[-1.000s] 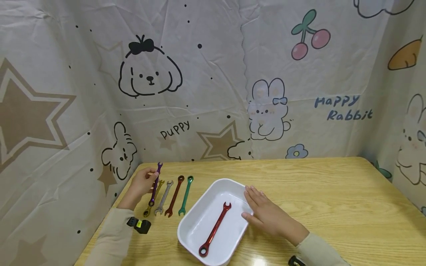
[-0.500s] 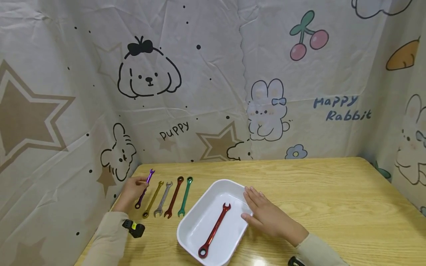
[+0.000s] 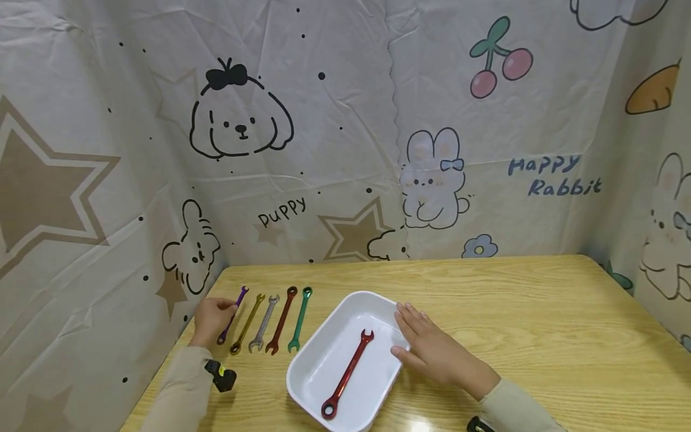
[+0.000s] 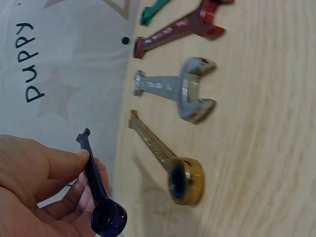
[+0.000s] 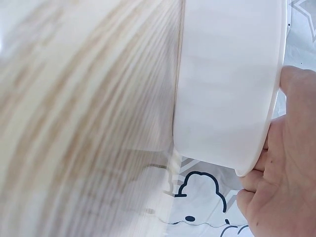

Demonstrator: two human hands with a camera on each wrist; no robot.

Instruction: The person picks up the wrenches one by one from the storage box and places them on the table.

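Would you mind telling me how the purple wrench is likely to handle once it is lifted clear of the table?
The purple wrench looks like thin, glossy metal, so it is probably stiff and perhaps a little slippery. The left hand pinches it alone, so it seems light. Its flat shank suggests it would lie still rather than roll.

In the left wrist view the green wrench [image 4: 155, 9] and the dark red wrench [image 4: 183, 27] are cut off by the top edge. In the right wrist view the white tray [image 5: 227, 84] is cropped, its inside is hidden, and the surface [image 5: 79, 123] is blurred. The right hand [image 5: 281, 163] is cut off at the right edge, so its fingers cannot be made out.
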